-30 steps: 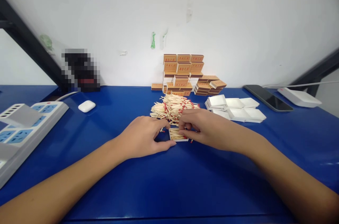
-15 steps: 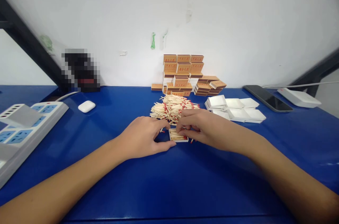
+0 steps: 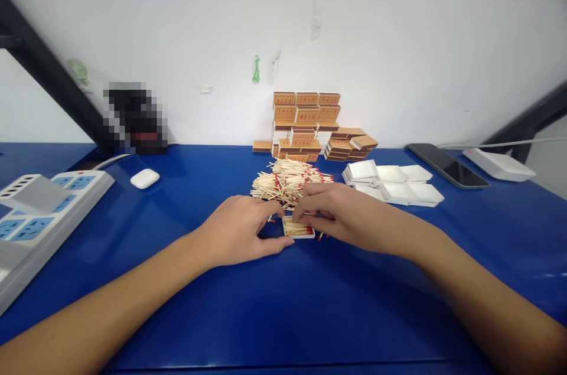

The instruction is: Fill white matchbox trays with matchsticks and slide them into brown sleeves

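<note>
Both hands sit at the middle of the blue table (image 3: 283,304), around one small white matchbox tray (image 3: 299,228) w/ matches lying in it. Left hand (image 3: 241,230) has thumb and forefinger curled round the tray's left end, touching it and bracing it rather than lifting. Right hand (image 3: 336,212) has its fingertips (image 3: 301,209) pinched together just over the tray, on a few sticks I think; how many I can't tell, too small.

What could go wrong, in my view: the tray is shallow and light, so a push from the right hand w/o the left holding firm would likely skate it along the slick top and spill sticks. A couple of strays already lie just beside it by the right hand. The loose match pile (image 3: 287,181) is right behind, near enough that a knuckle might drag more out.

The tray itself: white card, open top, roughly part-filled, sticks lying lengthwise, red heads showing at the right end.

Further back: stacked brown matchboxes (image 3: 310,127) against the wall, empty white trays (image 3: 394,183) to the right, phone (image 3: 447,165), earbud case (image 3: 144,178) and power strip (image 3: 44,209) on the left.
</note>
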Demonstrator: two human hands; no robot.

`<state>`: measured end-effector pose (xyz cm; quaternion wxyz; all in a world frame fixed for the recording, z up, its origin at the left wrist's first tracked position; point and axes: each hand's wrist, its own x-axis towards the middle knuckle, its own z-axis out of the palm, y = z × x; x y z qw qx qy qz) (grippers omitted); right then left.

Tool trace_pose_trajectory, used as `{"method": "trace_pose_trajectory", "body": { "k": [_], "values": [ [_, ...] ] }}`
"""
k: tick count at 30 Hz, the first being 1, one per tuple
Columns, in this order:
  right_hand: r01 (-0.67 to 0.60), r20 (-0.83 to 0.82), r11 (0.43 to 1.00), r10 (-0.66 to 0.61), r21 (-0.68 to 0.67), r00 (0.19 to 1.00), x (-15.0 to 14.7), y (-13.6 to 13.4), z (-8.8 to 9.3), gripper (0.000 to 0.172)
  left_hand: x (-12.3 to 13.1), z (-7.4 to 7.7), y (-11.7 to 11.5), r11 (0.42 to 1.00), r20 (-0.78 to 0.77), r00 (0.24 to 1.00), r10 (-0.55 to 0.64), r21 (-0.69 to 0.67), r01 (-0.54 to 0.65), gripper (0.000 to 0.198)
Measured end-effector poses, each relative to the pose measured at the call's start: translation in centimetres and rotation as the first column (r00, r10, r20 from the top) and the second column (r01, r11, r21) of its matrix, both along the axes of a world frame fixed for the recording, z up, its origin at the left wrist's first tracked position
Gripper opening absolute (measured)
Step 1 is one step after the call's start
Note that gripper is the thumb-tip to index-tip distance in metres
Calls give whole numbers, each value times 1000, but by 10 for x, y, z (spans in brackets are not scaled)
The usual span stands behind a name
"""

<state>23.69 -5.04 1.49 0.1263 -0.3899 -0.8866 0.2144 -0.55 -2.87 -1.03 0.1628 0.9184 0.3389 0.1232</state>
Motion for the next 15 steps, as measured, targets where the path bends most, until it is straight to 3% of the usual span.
{"method": "trace_pose_trajectory", "body": {
  "k": [15],
  "values": [
    [67,63,998,-67,7,996,2,1,2,9,0,1,0,1000,-7,1000,-2,-4,2,31]
  ]
}}
